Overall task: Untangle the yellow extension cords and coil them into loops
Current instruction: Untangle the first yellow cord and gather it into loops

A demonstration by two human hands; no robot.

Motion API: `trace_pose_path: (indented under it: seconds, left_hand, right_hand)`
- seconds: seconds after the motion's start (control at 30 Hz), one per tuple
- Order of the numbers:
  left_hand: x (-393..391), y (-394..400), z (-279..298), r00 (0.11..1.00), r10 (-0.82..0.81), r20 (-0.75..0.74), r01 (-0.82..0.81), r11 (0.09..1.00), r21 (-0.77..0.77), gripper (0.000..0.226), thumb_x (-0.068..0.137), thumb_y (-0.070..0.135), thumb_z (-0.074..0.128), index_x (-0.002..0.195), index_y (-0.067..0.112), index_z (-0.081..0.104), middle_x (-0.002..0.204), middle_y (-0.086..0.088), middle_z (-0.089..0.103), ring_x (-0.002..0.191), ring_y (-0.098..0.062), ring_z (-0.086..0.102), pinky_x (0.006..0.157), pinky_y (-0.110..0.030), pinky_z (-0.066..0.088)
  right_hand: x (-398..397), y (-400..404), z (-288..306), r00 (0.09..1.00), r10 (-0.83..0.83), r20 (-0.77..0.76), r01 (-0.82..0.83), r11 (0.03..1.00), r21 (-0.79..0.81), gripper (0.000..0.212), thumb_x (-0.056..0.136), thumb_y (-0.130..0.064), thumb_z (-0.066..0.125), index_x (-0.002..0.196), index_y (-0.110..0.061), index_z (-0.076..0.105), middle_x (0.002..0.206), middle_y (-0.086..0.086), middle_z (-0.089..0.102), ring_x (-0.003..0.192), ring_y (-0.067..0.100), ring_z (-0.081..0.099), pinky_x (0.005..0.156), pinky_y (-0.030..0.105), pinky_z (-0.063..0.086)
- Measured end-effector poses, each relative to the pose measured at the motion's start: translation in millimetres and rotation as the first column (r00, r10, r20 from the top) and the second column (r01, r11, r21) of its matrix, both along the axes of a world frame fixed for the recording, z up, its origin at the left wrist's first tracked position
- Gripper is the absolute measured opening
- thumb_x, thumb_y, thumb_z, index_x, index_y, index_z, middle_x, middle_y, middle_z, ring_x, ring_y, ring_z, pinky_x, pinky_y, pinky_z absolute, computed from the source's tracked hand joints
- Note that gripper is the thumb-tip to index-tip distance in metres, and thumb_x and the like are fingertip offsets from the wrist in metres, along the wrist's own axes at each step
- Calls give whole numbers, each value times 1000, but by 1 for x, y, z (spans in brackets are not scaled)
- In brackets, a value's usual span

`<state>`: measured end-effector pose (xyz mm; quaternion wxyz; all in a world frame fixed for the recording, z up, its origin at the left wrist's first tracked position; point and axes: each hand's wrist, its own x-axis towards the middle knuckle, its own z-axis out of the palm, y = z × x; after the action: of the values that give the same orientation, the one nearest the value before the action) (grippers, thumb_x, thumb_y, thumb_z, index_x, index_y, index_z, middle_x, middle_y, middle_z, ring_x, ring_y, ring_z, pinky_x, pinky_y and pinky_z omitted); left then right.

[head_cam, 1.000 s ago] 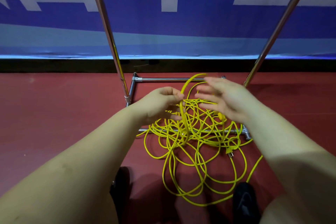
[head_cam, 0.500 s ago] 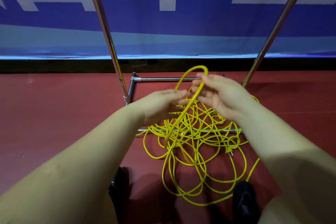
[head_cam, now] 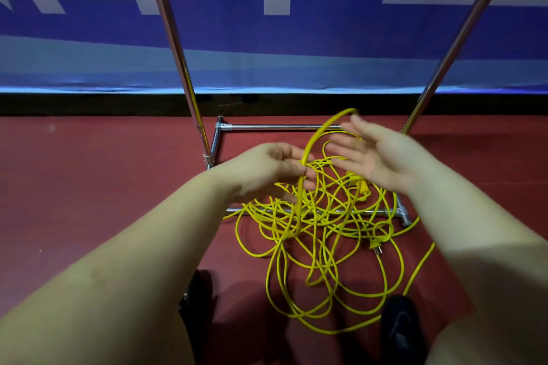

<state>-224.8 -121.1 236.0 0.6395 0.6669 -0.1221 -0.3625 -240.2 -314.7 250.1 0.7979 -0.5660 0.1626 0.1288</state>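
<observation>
The yellow extension cords (head_cam: 320, 234) lie tangled on the red floor (head_cam: 103, 187), draped over the near bar of the chrome rack base (head_cam: 397, 212). Above that bar, the left hand (head_cam: 272, 169) pinches a raised loop; the right hand (head_cam: 373, 154) hovers beside it, fingers spread, blurred.

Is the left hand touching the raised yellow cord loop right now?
Touching. The head view shows the left hand with its fingers curled round the raised yellow cord loop at its left leg; no gap shows there.
</observation>
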Motion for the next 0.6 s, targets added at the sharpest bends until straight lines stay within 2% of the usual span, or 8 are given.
trace_pose_path:
  seconds: [0.07,0.17,0.2,0.27,0.33,0.4,0.5,0.6]
  left_hand:
    - [4,-1,4,983,171,-68,-178,976,-124,17,96,2,43,94,14,55,81,1,67,68,-8,69,56,-28,57]
    - [13,0,8,895,375,-244,-438,842,-314,16,97,3,41,92,12,54,82,-1,65,64,-8,70,56,-26,58]
    - [16,1,9,855,426,-296,-511,787,-346,14,97,3,41,93,10,53,84,-2,64,63,-8,70,55,-26,58]
    - [20,5,9,788,489,-374,-611,693,-382,13,96,-1,43,102,7,50,90,-5,63,63,-10,70,54,-26,58]
    - [22,6,8,775,488,-402,-628,668,-400,31,93,-4,47,122,5,43,92,-7,65,66,-12,71,57,-27,58]
    - [22,7,5,829,445,-340,-551,752,-361,49,91,1,52,136,1,34,92,-7,69,76,-16,71,66,-32,59]
    - [11,2,3,967,211,-141,-230,965,-129,40,94,16,50,133,11,43,110,-4,65,98,-18,63,85,-33,51]
    - [-2,-4,-3,992,-91,-84,93,995,22,21,96,15,46,114,17,56,106,0,65,95,-10,60,73,-17,47]
  right_hand:
    - [-9,11,-5,959,275,-63,-282,929,-238,31,91,-34,49,114,-15,55,116,7,61,111,21,57,96,39,45]
    - [-23,30,-11,858,509,-67,-471,728,-498,11,89,-27,56,95,-20,61,103,0,66,96,9,60,90,26,45]
    - [-25,36,-12,845,534,-34,-473,715,-514,5,90,-21,56,91,-19,60,95,1,67,87,7,61,82,20,47]
    - [-26,42,-13,850,525,31,-457,766,-453,9,91,-12,53,90,-19,57,85,3,66,76,5,63,74,17,48]
    - [-24,42,-8,880,472,60,-420,830,-367,13,93,-10,50,92,-20,57,79,0,65,74,6,66,77,23,50]
    - [-21,40,-3,919,373,124,-345,916,-204,17,93,-3,47,93,-15,59,73,1,64,72,11,68,76,33,56]
    - [-14,34,5,974,128,185,-144,987,74,17,93,-1,42,92,-9,57,66,0,66,65,10,68,63,32,59]
    - [-4,23,8,978,-157,135,113,952,285,14,94,-4,44,86,-8,55,59,-2,66,62,8,68,53,27,57]
